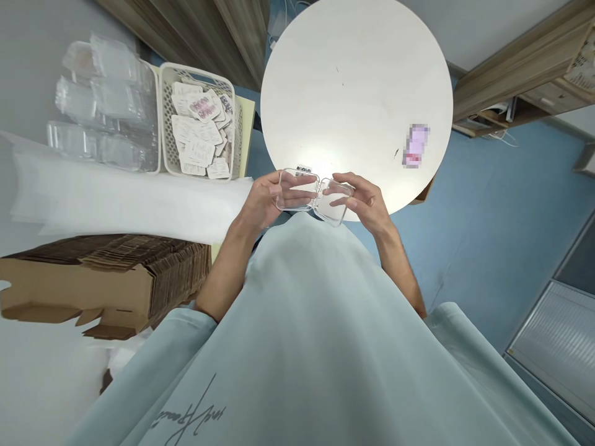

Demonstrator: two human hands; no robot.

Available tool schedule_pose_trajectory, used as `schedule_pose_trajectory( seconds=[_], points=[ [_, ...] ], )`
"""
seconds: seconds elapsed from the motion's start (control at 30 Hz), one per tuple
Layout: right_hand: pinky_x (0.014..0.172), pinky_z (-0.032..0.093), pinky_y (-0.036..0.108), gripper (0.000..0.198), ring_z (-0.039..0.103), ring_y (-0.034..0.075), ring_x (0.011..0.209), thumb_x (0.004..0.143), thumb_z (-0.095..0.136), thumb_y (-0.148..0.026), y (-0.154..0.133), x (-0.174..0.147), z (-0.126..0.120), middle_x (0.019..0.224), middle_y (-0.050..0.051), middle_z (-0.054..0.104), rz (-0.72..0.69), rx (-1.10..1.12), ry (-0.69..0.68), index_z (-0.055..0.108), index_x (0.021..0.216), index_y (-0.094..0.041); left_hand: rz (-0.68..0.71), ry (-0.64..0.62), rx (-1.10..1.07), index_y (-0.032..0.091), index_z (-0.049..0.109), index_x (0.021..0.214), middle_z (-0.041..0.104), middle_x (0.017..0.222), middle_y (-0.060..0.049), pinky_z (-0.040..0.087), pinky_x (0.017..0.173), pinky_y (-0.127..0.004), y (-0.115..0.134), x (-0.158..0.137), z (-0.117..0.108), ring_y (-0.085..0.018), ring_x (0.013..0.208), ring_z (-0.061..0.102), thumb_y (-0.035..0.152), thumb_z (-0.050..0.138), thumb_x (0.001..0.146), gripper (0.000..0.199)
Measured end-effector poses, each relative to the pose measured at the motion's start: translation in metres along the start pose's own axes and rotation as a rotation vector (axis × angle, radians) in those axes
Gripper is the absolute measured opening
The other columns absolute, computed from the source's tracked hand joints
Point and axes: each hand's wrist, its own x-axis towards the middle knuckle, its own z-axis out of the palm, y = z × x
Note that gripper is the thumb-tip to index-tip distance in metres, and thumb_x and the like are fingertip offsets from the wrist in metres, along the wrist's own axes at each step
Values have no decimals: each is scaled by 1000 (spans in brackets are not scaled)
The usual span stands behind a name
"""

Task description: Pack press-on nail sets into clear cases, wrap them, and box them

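Observation:
Both hands hold a clear plastic hinged case [329, 214], spread open at its middle hinge over the near edge of the round white table. My left hand [264, 199] grips the left half, its fingers stretched behind the see-through plastic. On the other half, my right hand [365, 201] has its thumb and fingers at the right edge. Just beyond the left half shows a small piece with a row of dark dots [304, 168]; I cannot tell whether it lies on the table or is held. Nothing can be made out inside the case.
On the round white table [353, 74] lies a blurred pink-purple item [416, 146]. To the left stand a white basket [162, 118] of printed cards [198, 139], clear plastic cases [105, 102], white sheets [121, 201] and flattened brown cardboard boxes [106, 282]. Wooden shelving [525, 68] is at right.

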Motion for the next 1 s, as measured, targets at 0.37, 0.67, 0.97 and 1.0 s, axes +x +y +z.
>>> schedule_pose_trajectory(
  seconds=[0.37, 0.67, 0.97, 1.0],
  points=[
    [94, 75, 42, 62, 85, 26, 106, 88, 100, -67, 9, 4, 12, 110, 6, 86, 48, 58, 44, 86, 135, -29, -120, 391, -268, 21, 80, 126, 88, 131, -14, 65, 128, -51, -21, 13, 2, -37, 139, 82, 68, 83, 103, 53],
    [97, 73, 42, 74, 83, 25, 110, 93, 88, -81, 61, 24, 40, 131, 8, 84, 51, -32, 120, 74, 149, -34, -180, 466, -376, 30, 71, 154, 74, 168, -10, 63, 130, -46, -31, 5, -8, -33, 155, 73, 48, 82, 110, 49],
    [103, 67, 45, 37, 75, 23, 98, 103, 82, -51, 159, 120, 19, 126, 9, 81, 297, -557, 244, 73, 127, -25, -153, 611, -361, 30, 69, 159, 80, 156, -10, 68, 122, -40, -28, -21, -37, -30, 144, 80, 56, 78, 112, 55],
    [104, 66, 45, 35, 75, 23, 100, 102, 83, -47, 168, 129, 19, 129, 10, 79, 333, -625, 216, 72, 127, -24, -149, 620, -357, 29, 71, 157, 81, 155, -11, 68, 122, -40, -26, -26, -39, -30, 143, 80, 56, 79, 111, 54]
  ],
)
